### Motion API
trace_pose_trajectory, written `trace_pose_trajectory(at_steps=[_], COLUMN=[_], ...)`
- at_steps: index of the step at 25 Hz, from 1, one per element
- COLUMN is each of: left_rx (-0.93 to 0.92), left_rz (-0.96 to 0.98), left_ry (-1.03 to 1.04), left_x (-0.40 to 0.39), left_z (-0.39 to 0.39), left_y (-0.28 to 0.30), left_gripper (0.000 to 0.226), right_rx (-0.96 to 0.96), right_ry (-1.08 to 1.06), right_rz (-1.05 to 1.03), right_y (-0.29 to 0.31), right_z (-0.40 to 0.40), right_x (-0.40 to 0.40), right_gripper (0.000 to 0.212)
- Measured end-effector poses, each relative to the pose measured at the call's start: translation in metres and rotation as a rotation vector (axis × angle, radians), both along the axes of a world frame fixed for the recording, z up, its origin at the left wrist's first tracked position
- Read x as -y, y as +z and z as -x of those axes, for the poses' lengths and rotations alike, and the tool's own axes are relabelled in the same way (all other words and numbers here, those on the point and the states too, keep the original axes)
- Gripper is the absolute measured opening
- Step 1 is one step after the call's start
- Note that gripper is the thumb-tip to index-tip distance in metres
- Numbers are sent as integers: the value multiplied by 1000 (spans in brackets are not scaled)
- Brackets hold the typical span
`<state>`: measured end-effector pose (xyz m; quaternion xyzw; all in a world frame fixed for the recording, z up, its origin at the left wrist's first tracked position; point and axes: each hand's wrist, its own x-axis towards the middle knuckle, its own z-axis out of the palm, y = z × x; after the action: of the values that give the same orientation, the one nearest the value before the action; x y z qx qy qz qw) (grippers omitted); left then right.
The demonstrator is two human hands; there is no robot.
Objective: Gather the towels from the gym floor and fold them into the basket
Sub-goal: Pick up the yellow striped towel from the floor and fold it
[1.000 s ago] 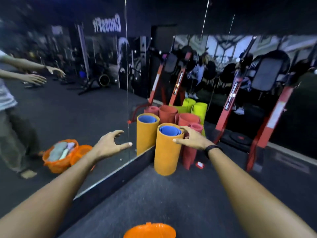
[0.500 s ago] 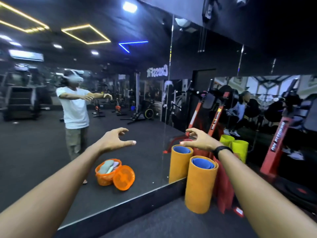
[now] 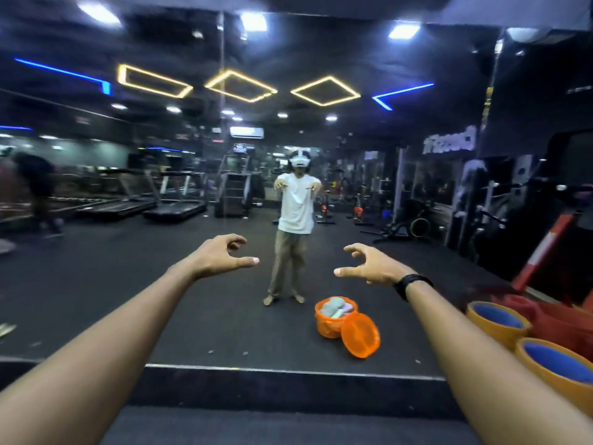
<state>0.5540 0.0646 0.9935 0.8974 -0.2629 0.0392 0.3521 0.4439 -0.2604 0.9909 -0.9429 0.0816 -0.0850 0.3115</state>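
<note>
basket (image 3: 330,326): translucent orange | lid (image 3: 360,335): orange, same tint | towels (image 3: 337,307): grey, pale pink and lilac (hues blurred) | mats (image 3: 500,329): yellow-orange outside, blue inside | floor (image 3: 160,300): dark grey | shirt (image 3: 296,203): white | trousers (image 3: 287,261): khaki | wristband (image 3: 412,284): black | ceiling lights (image 3: 240,86): yellow outlines, blue lines

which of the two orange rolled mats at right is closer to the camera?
The lower orange rolled mat, cut off by the right frame edge. It sits below and right of the other orange rolled mat, which lies nearer the mirror; both have blue cores.
</note>
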Motion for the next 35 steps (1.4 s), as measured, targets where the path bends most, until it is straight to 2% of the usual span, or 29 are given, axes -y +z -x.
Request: trace_pose_trajectory(at_steps=[4, 6, 7, 9, 11, 16, 22, 24, 28, 35], left_rx=[8, 8, 6, 13, 25, 37, 10, -4, -54, -34], left_rz=[-11, -8, -10, -26, -32, -35, -46, -26, -4, -16], left_ry=[194, 290, 331, 406, 484, 621, 806, 865, 973, 1102], left_x=[-119, -182, -214, -270, -335, -496, -656, -704, -779, -900], left_z=[4, 8, 10, 10, 8, -2, 4, 2, -16, -116], left_y=[2, 1, 0, -3, -10, -17, -16, -24, -50, -58], left_gripper=[107, 101, 95, 80, 75, 76, 71, 66, 75, 77], right_rx=[13, 14, 5, 0, -13, -19, -10, -25, -49, -46], right_ry=[205, 309, 356, 435, 508, 656, 804, 848, 925, 1053], right_rz=[-2, 0, -2, -9, -12, -24, -45, -45, -41, -34], right_y=[1, -1, -3, -7, -13, -12, -14, -22, -39, -50], right_z=[-60, -89, -103, -124, -150, -213, -266, -285, -333, -471], right_x=[-104, -166, -199, -258, -326, -503, -676, -723, -806, -960], right_gripper=[86, 102, 104, 89, 82, 79, 77, 76, 77, 81])
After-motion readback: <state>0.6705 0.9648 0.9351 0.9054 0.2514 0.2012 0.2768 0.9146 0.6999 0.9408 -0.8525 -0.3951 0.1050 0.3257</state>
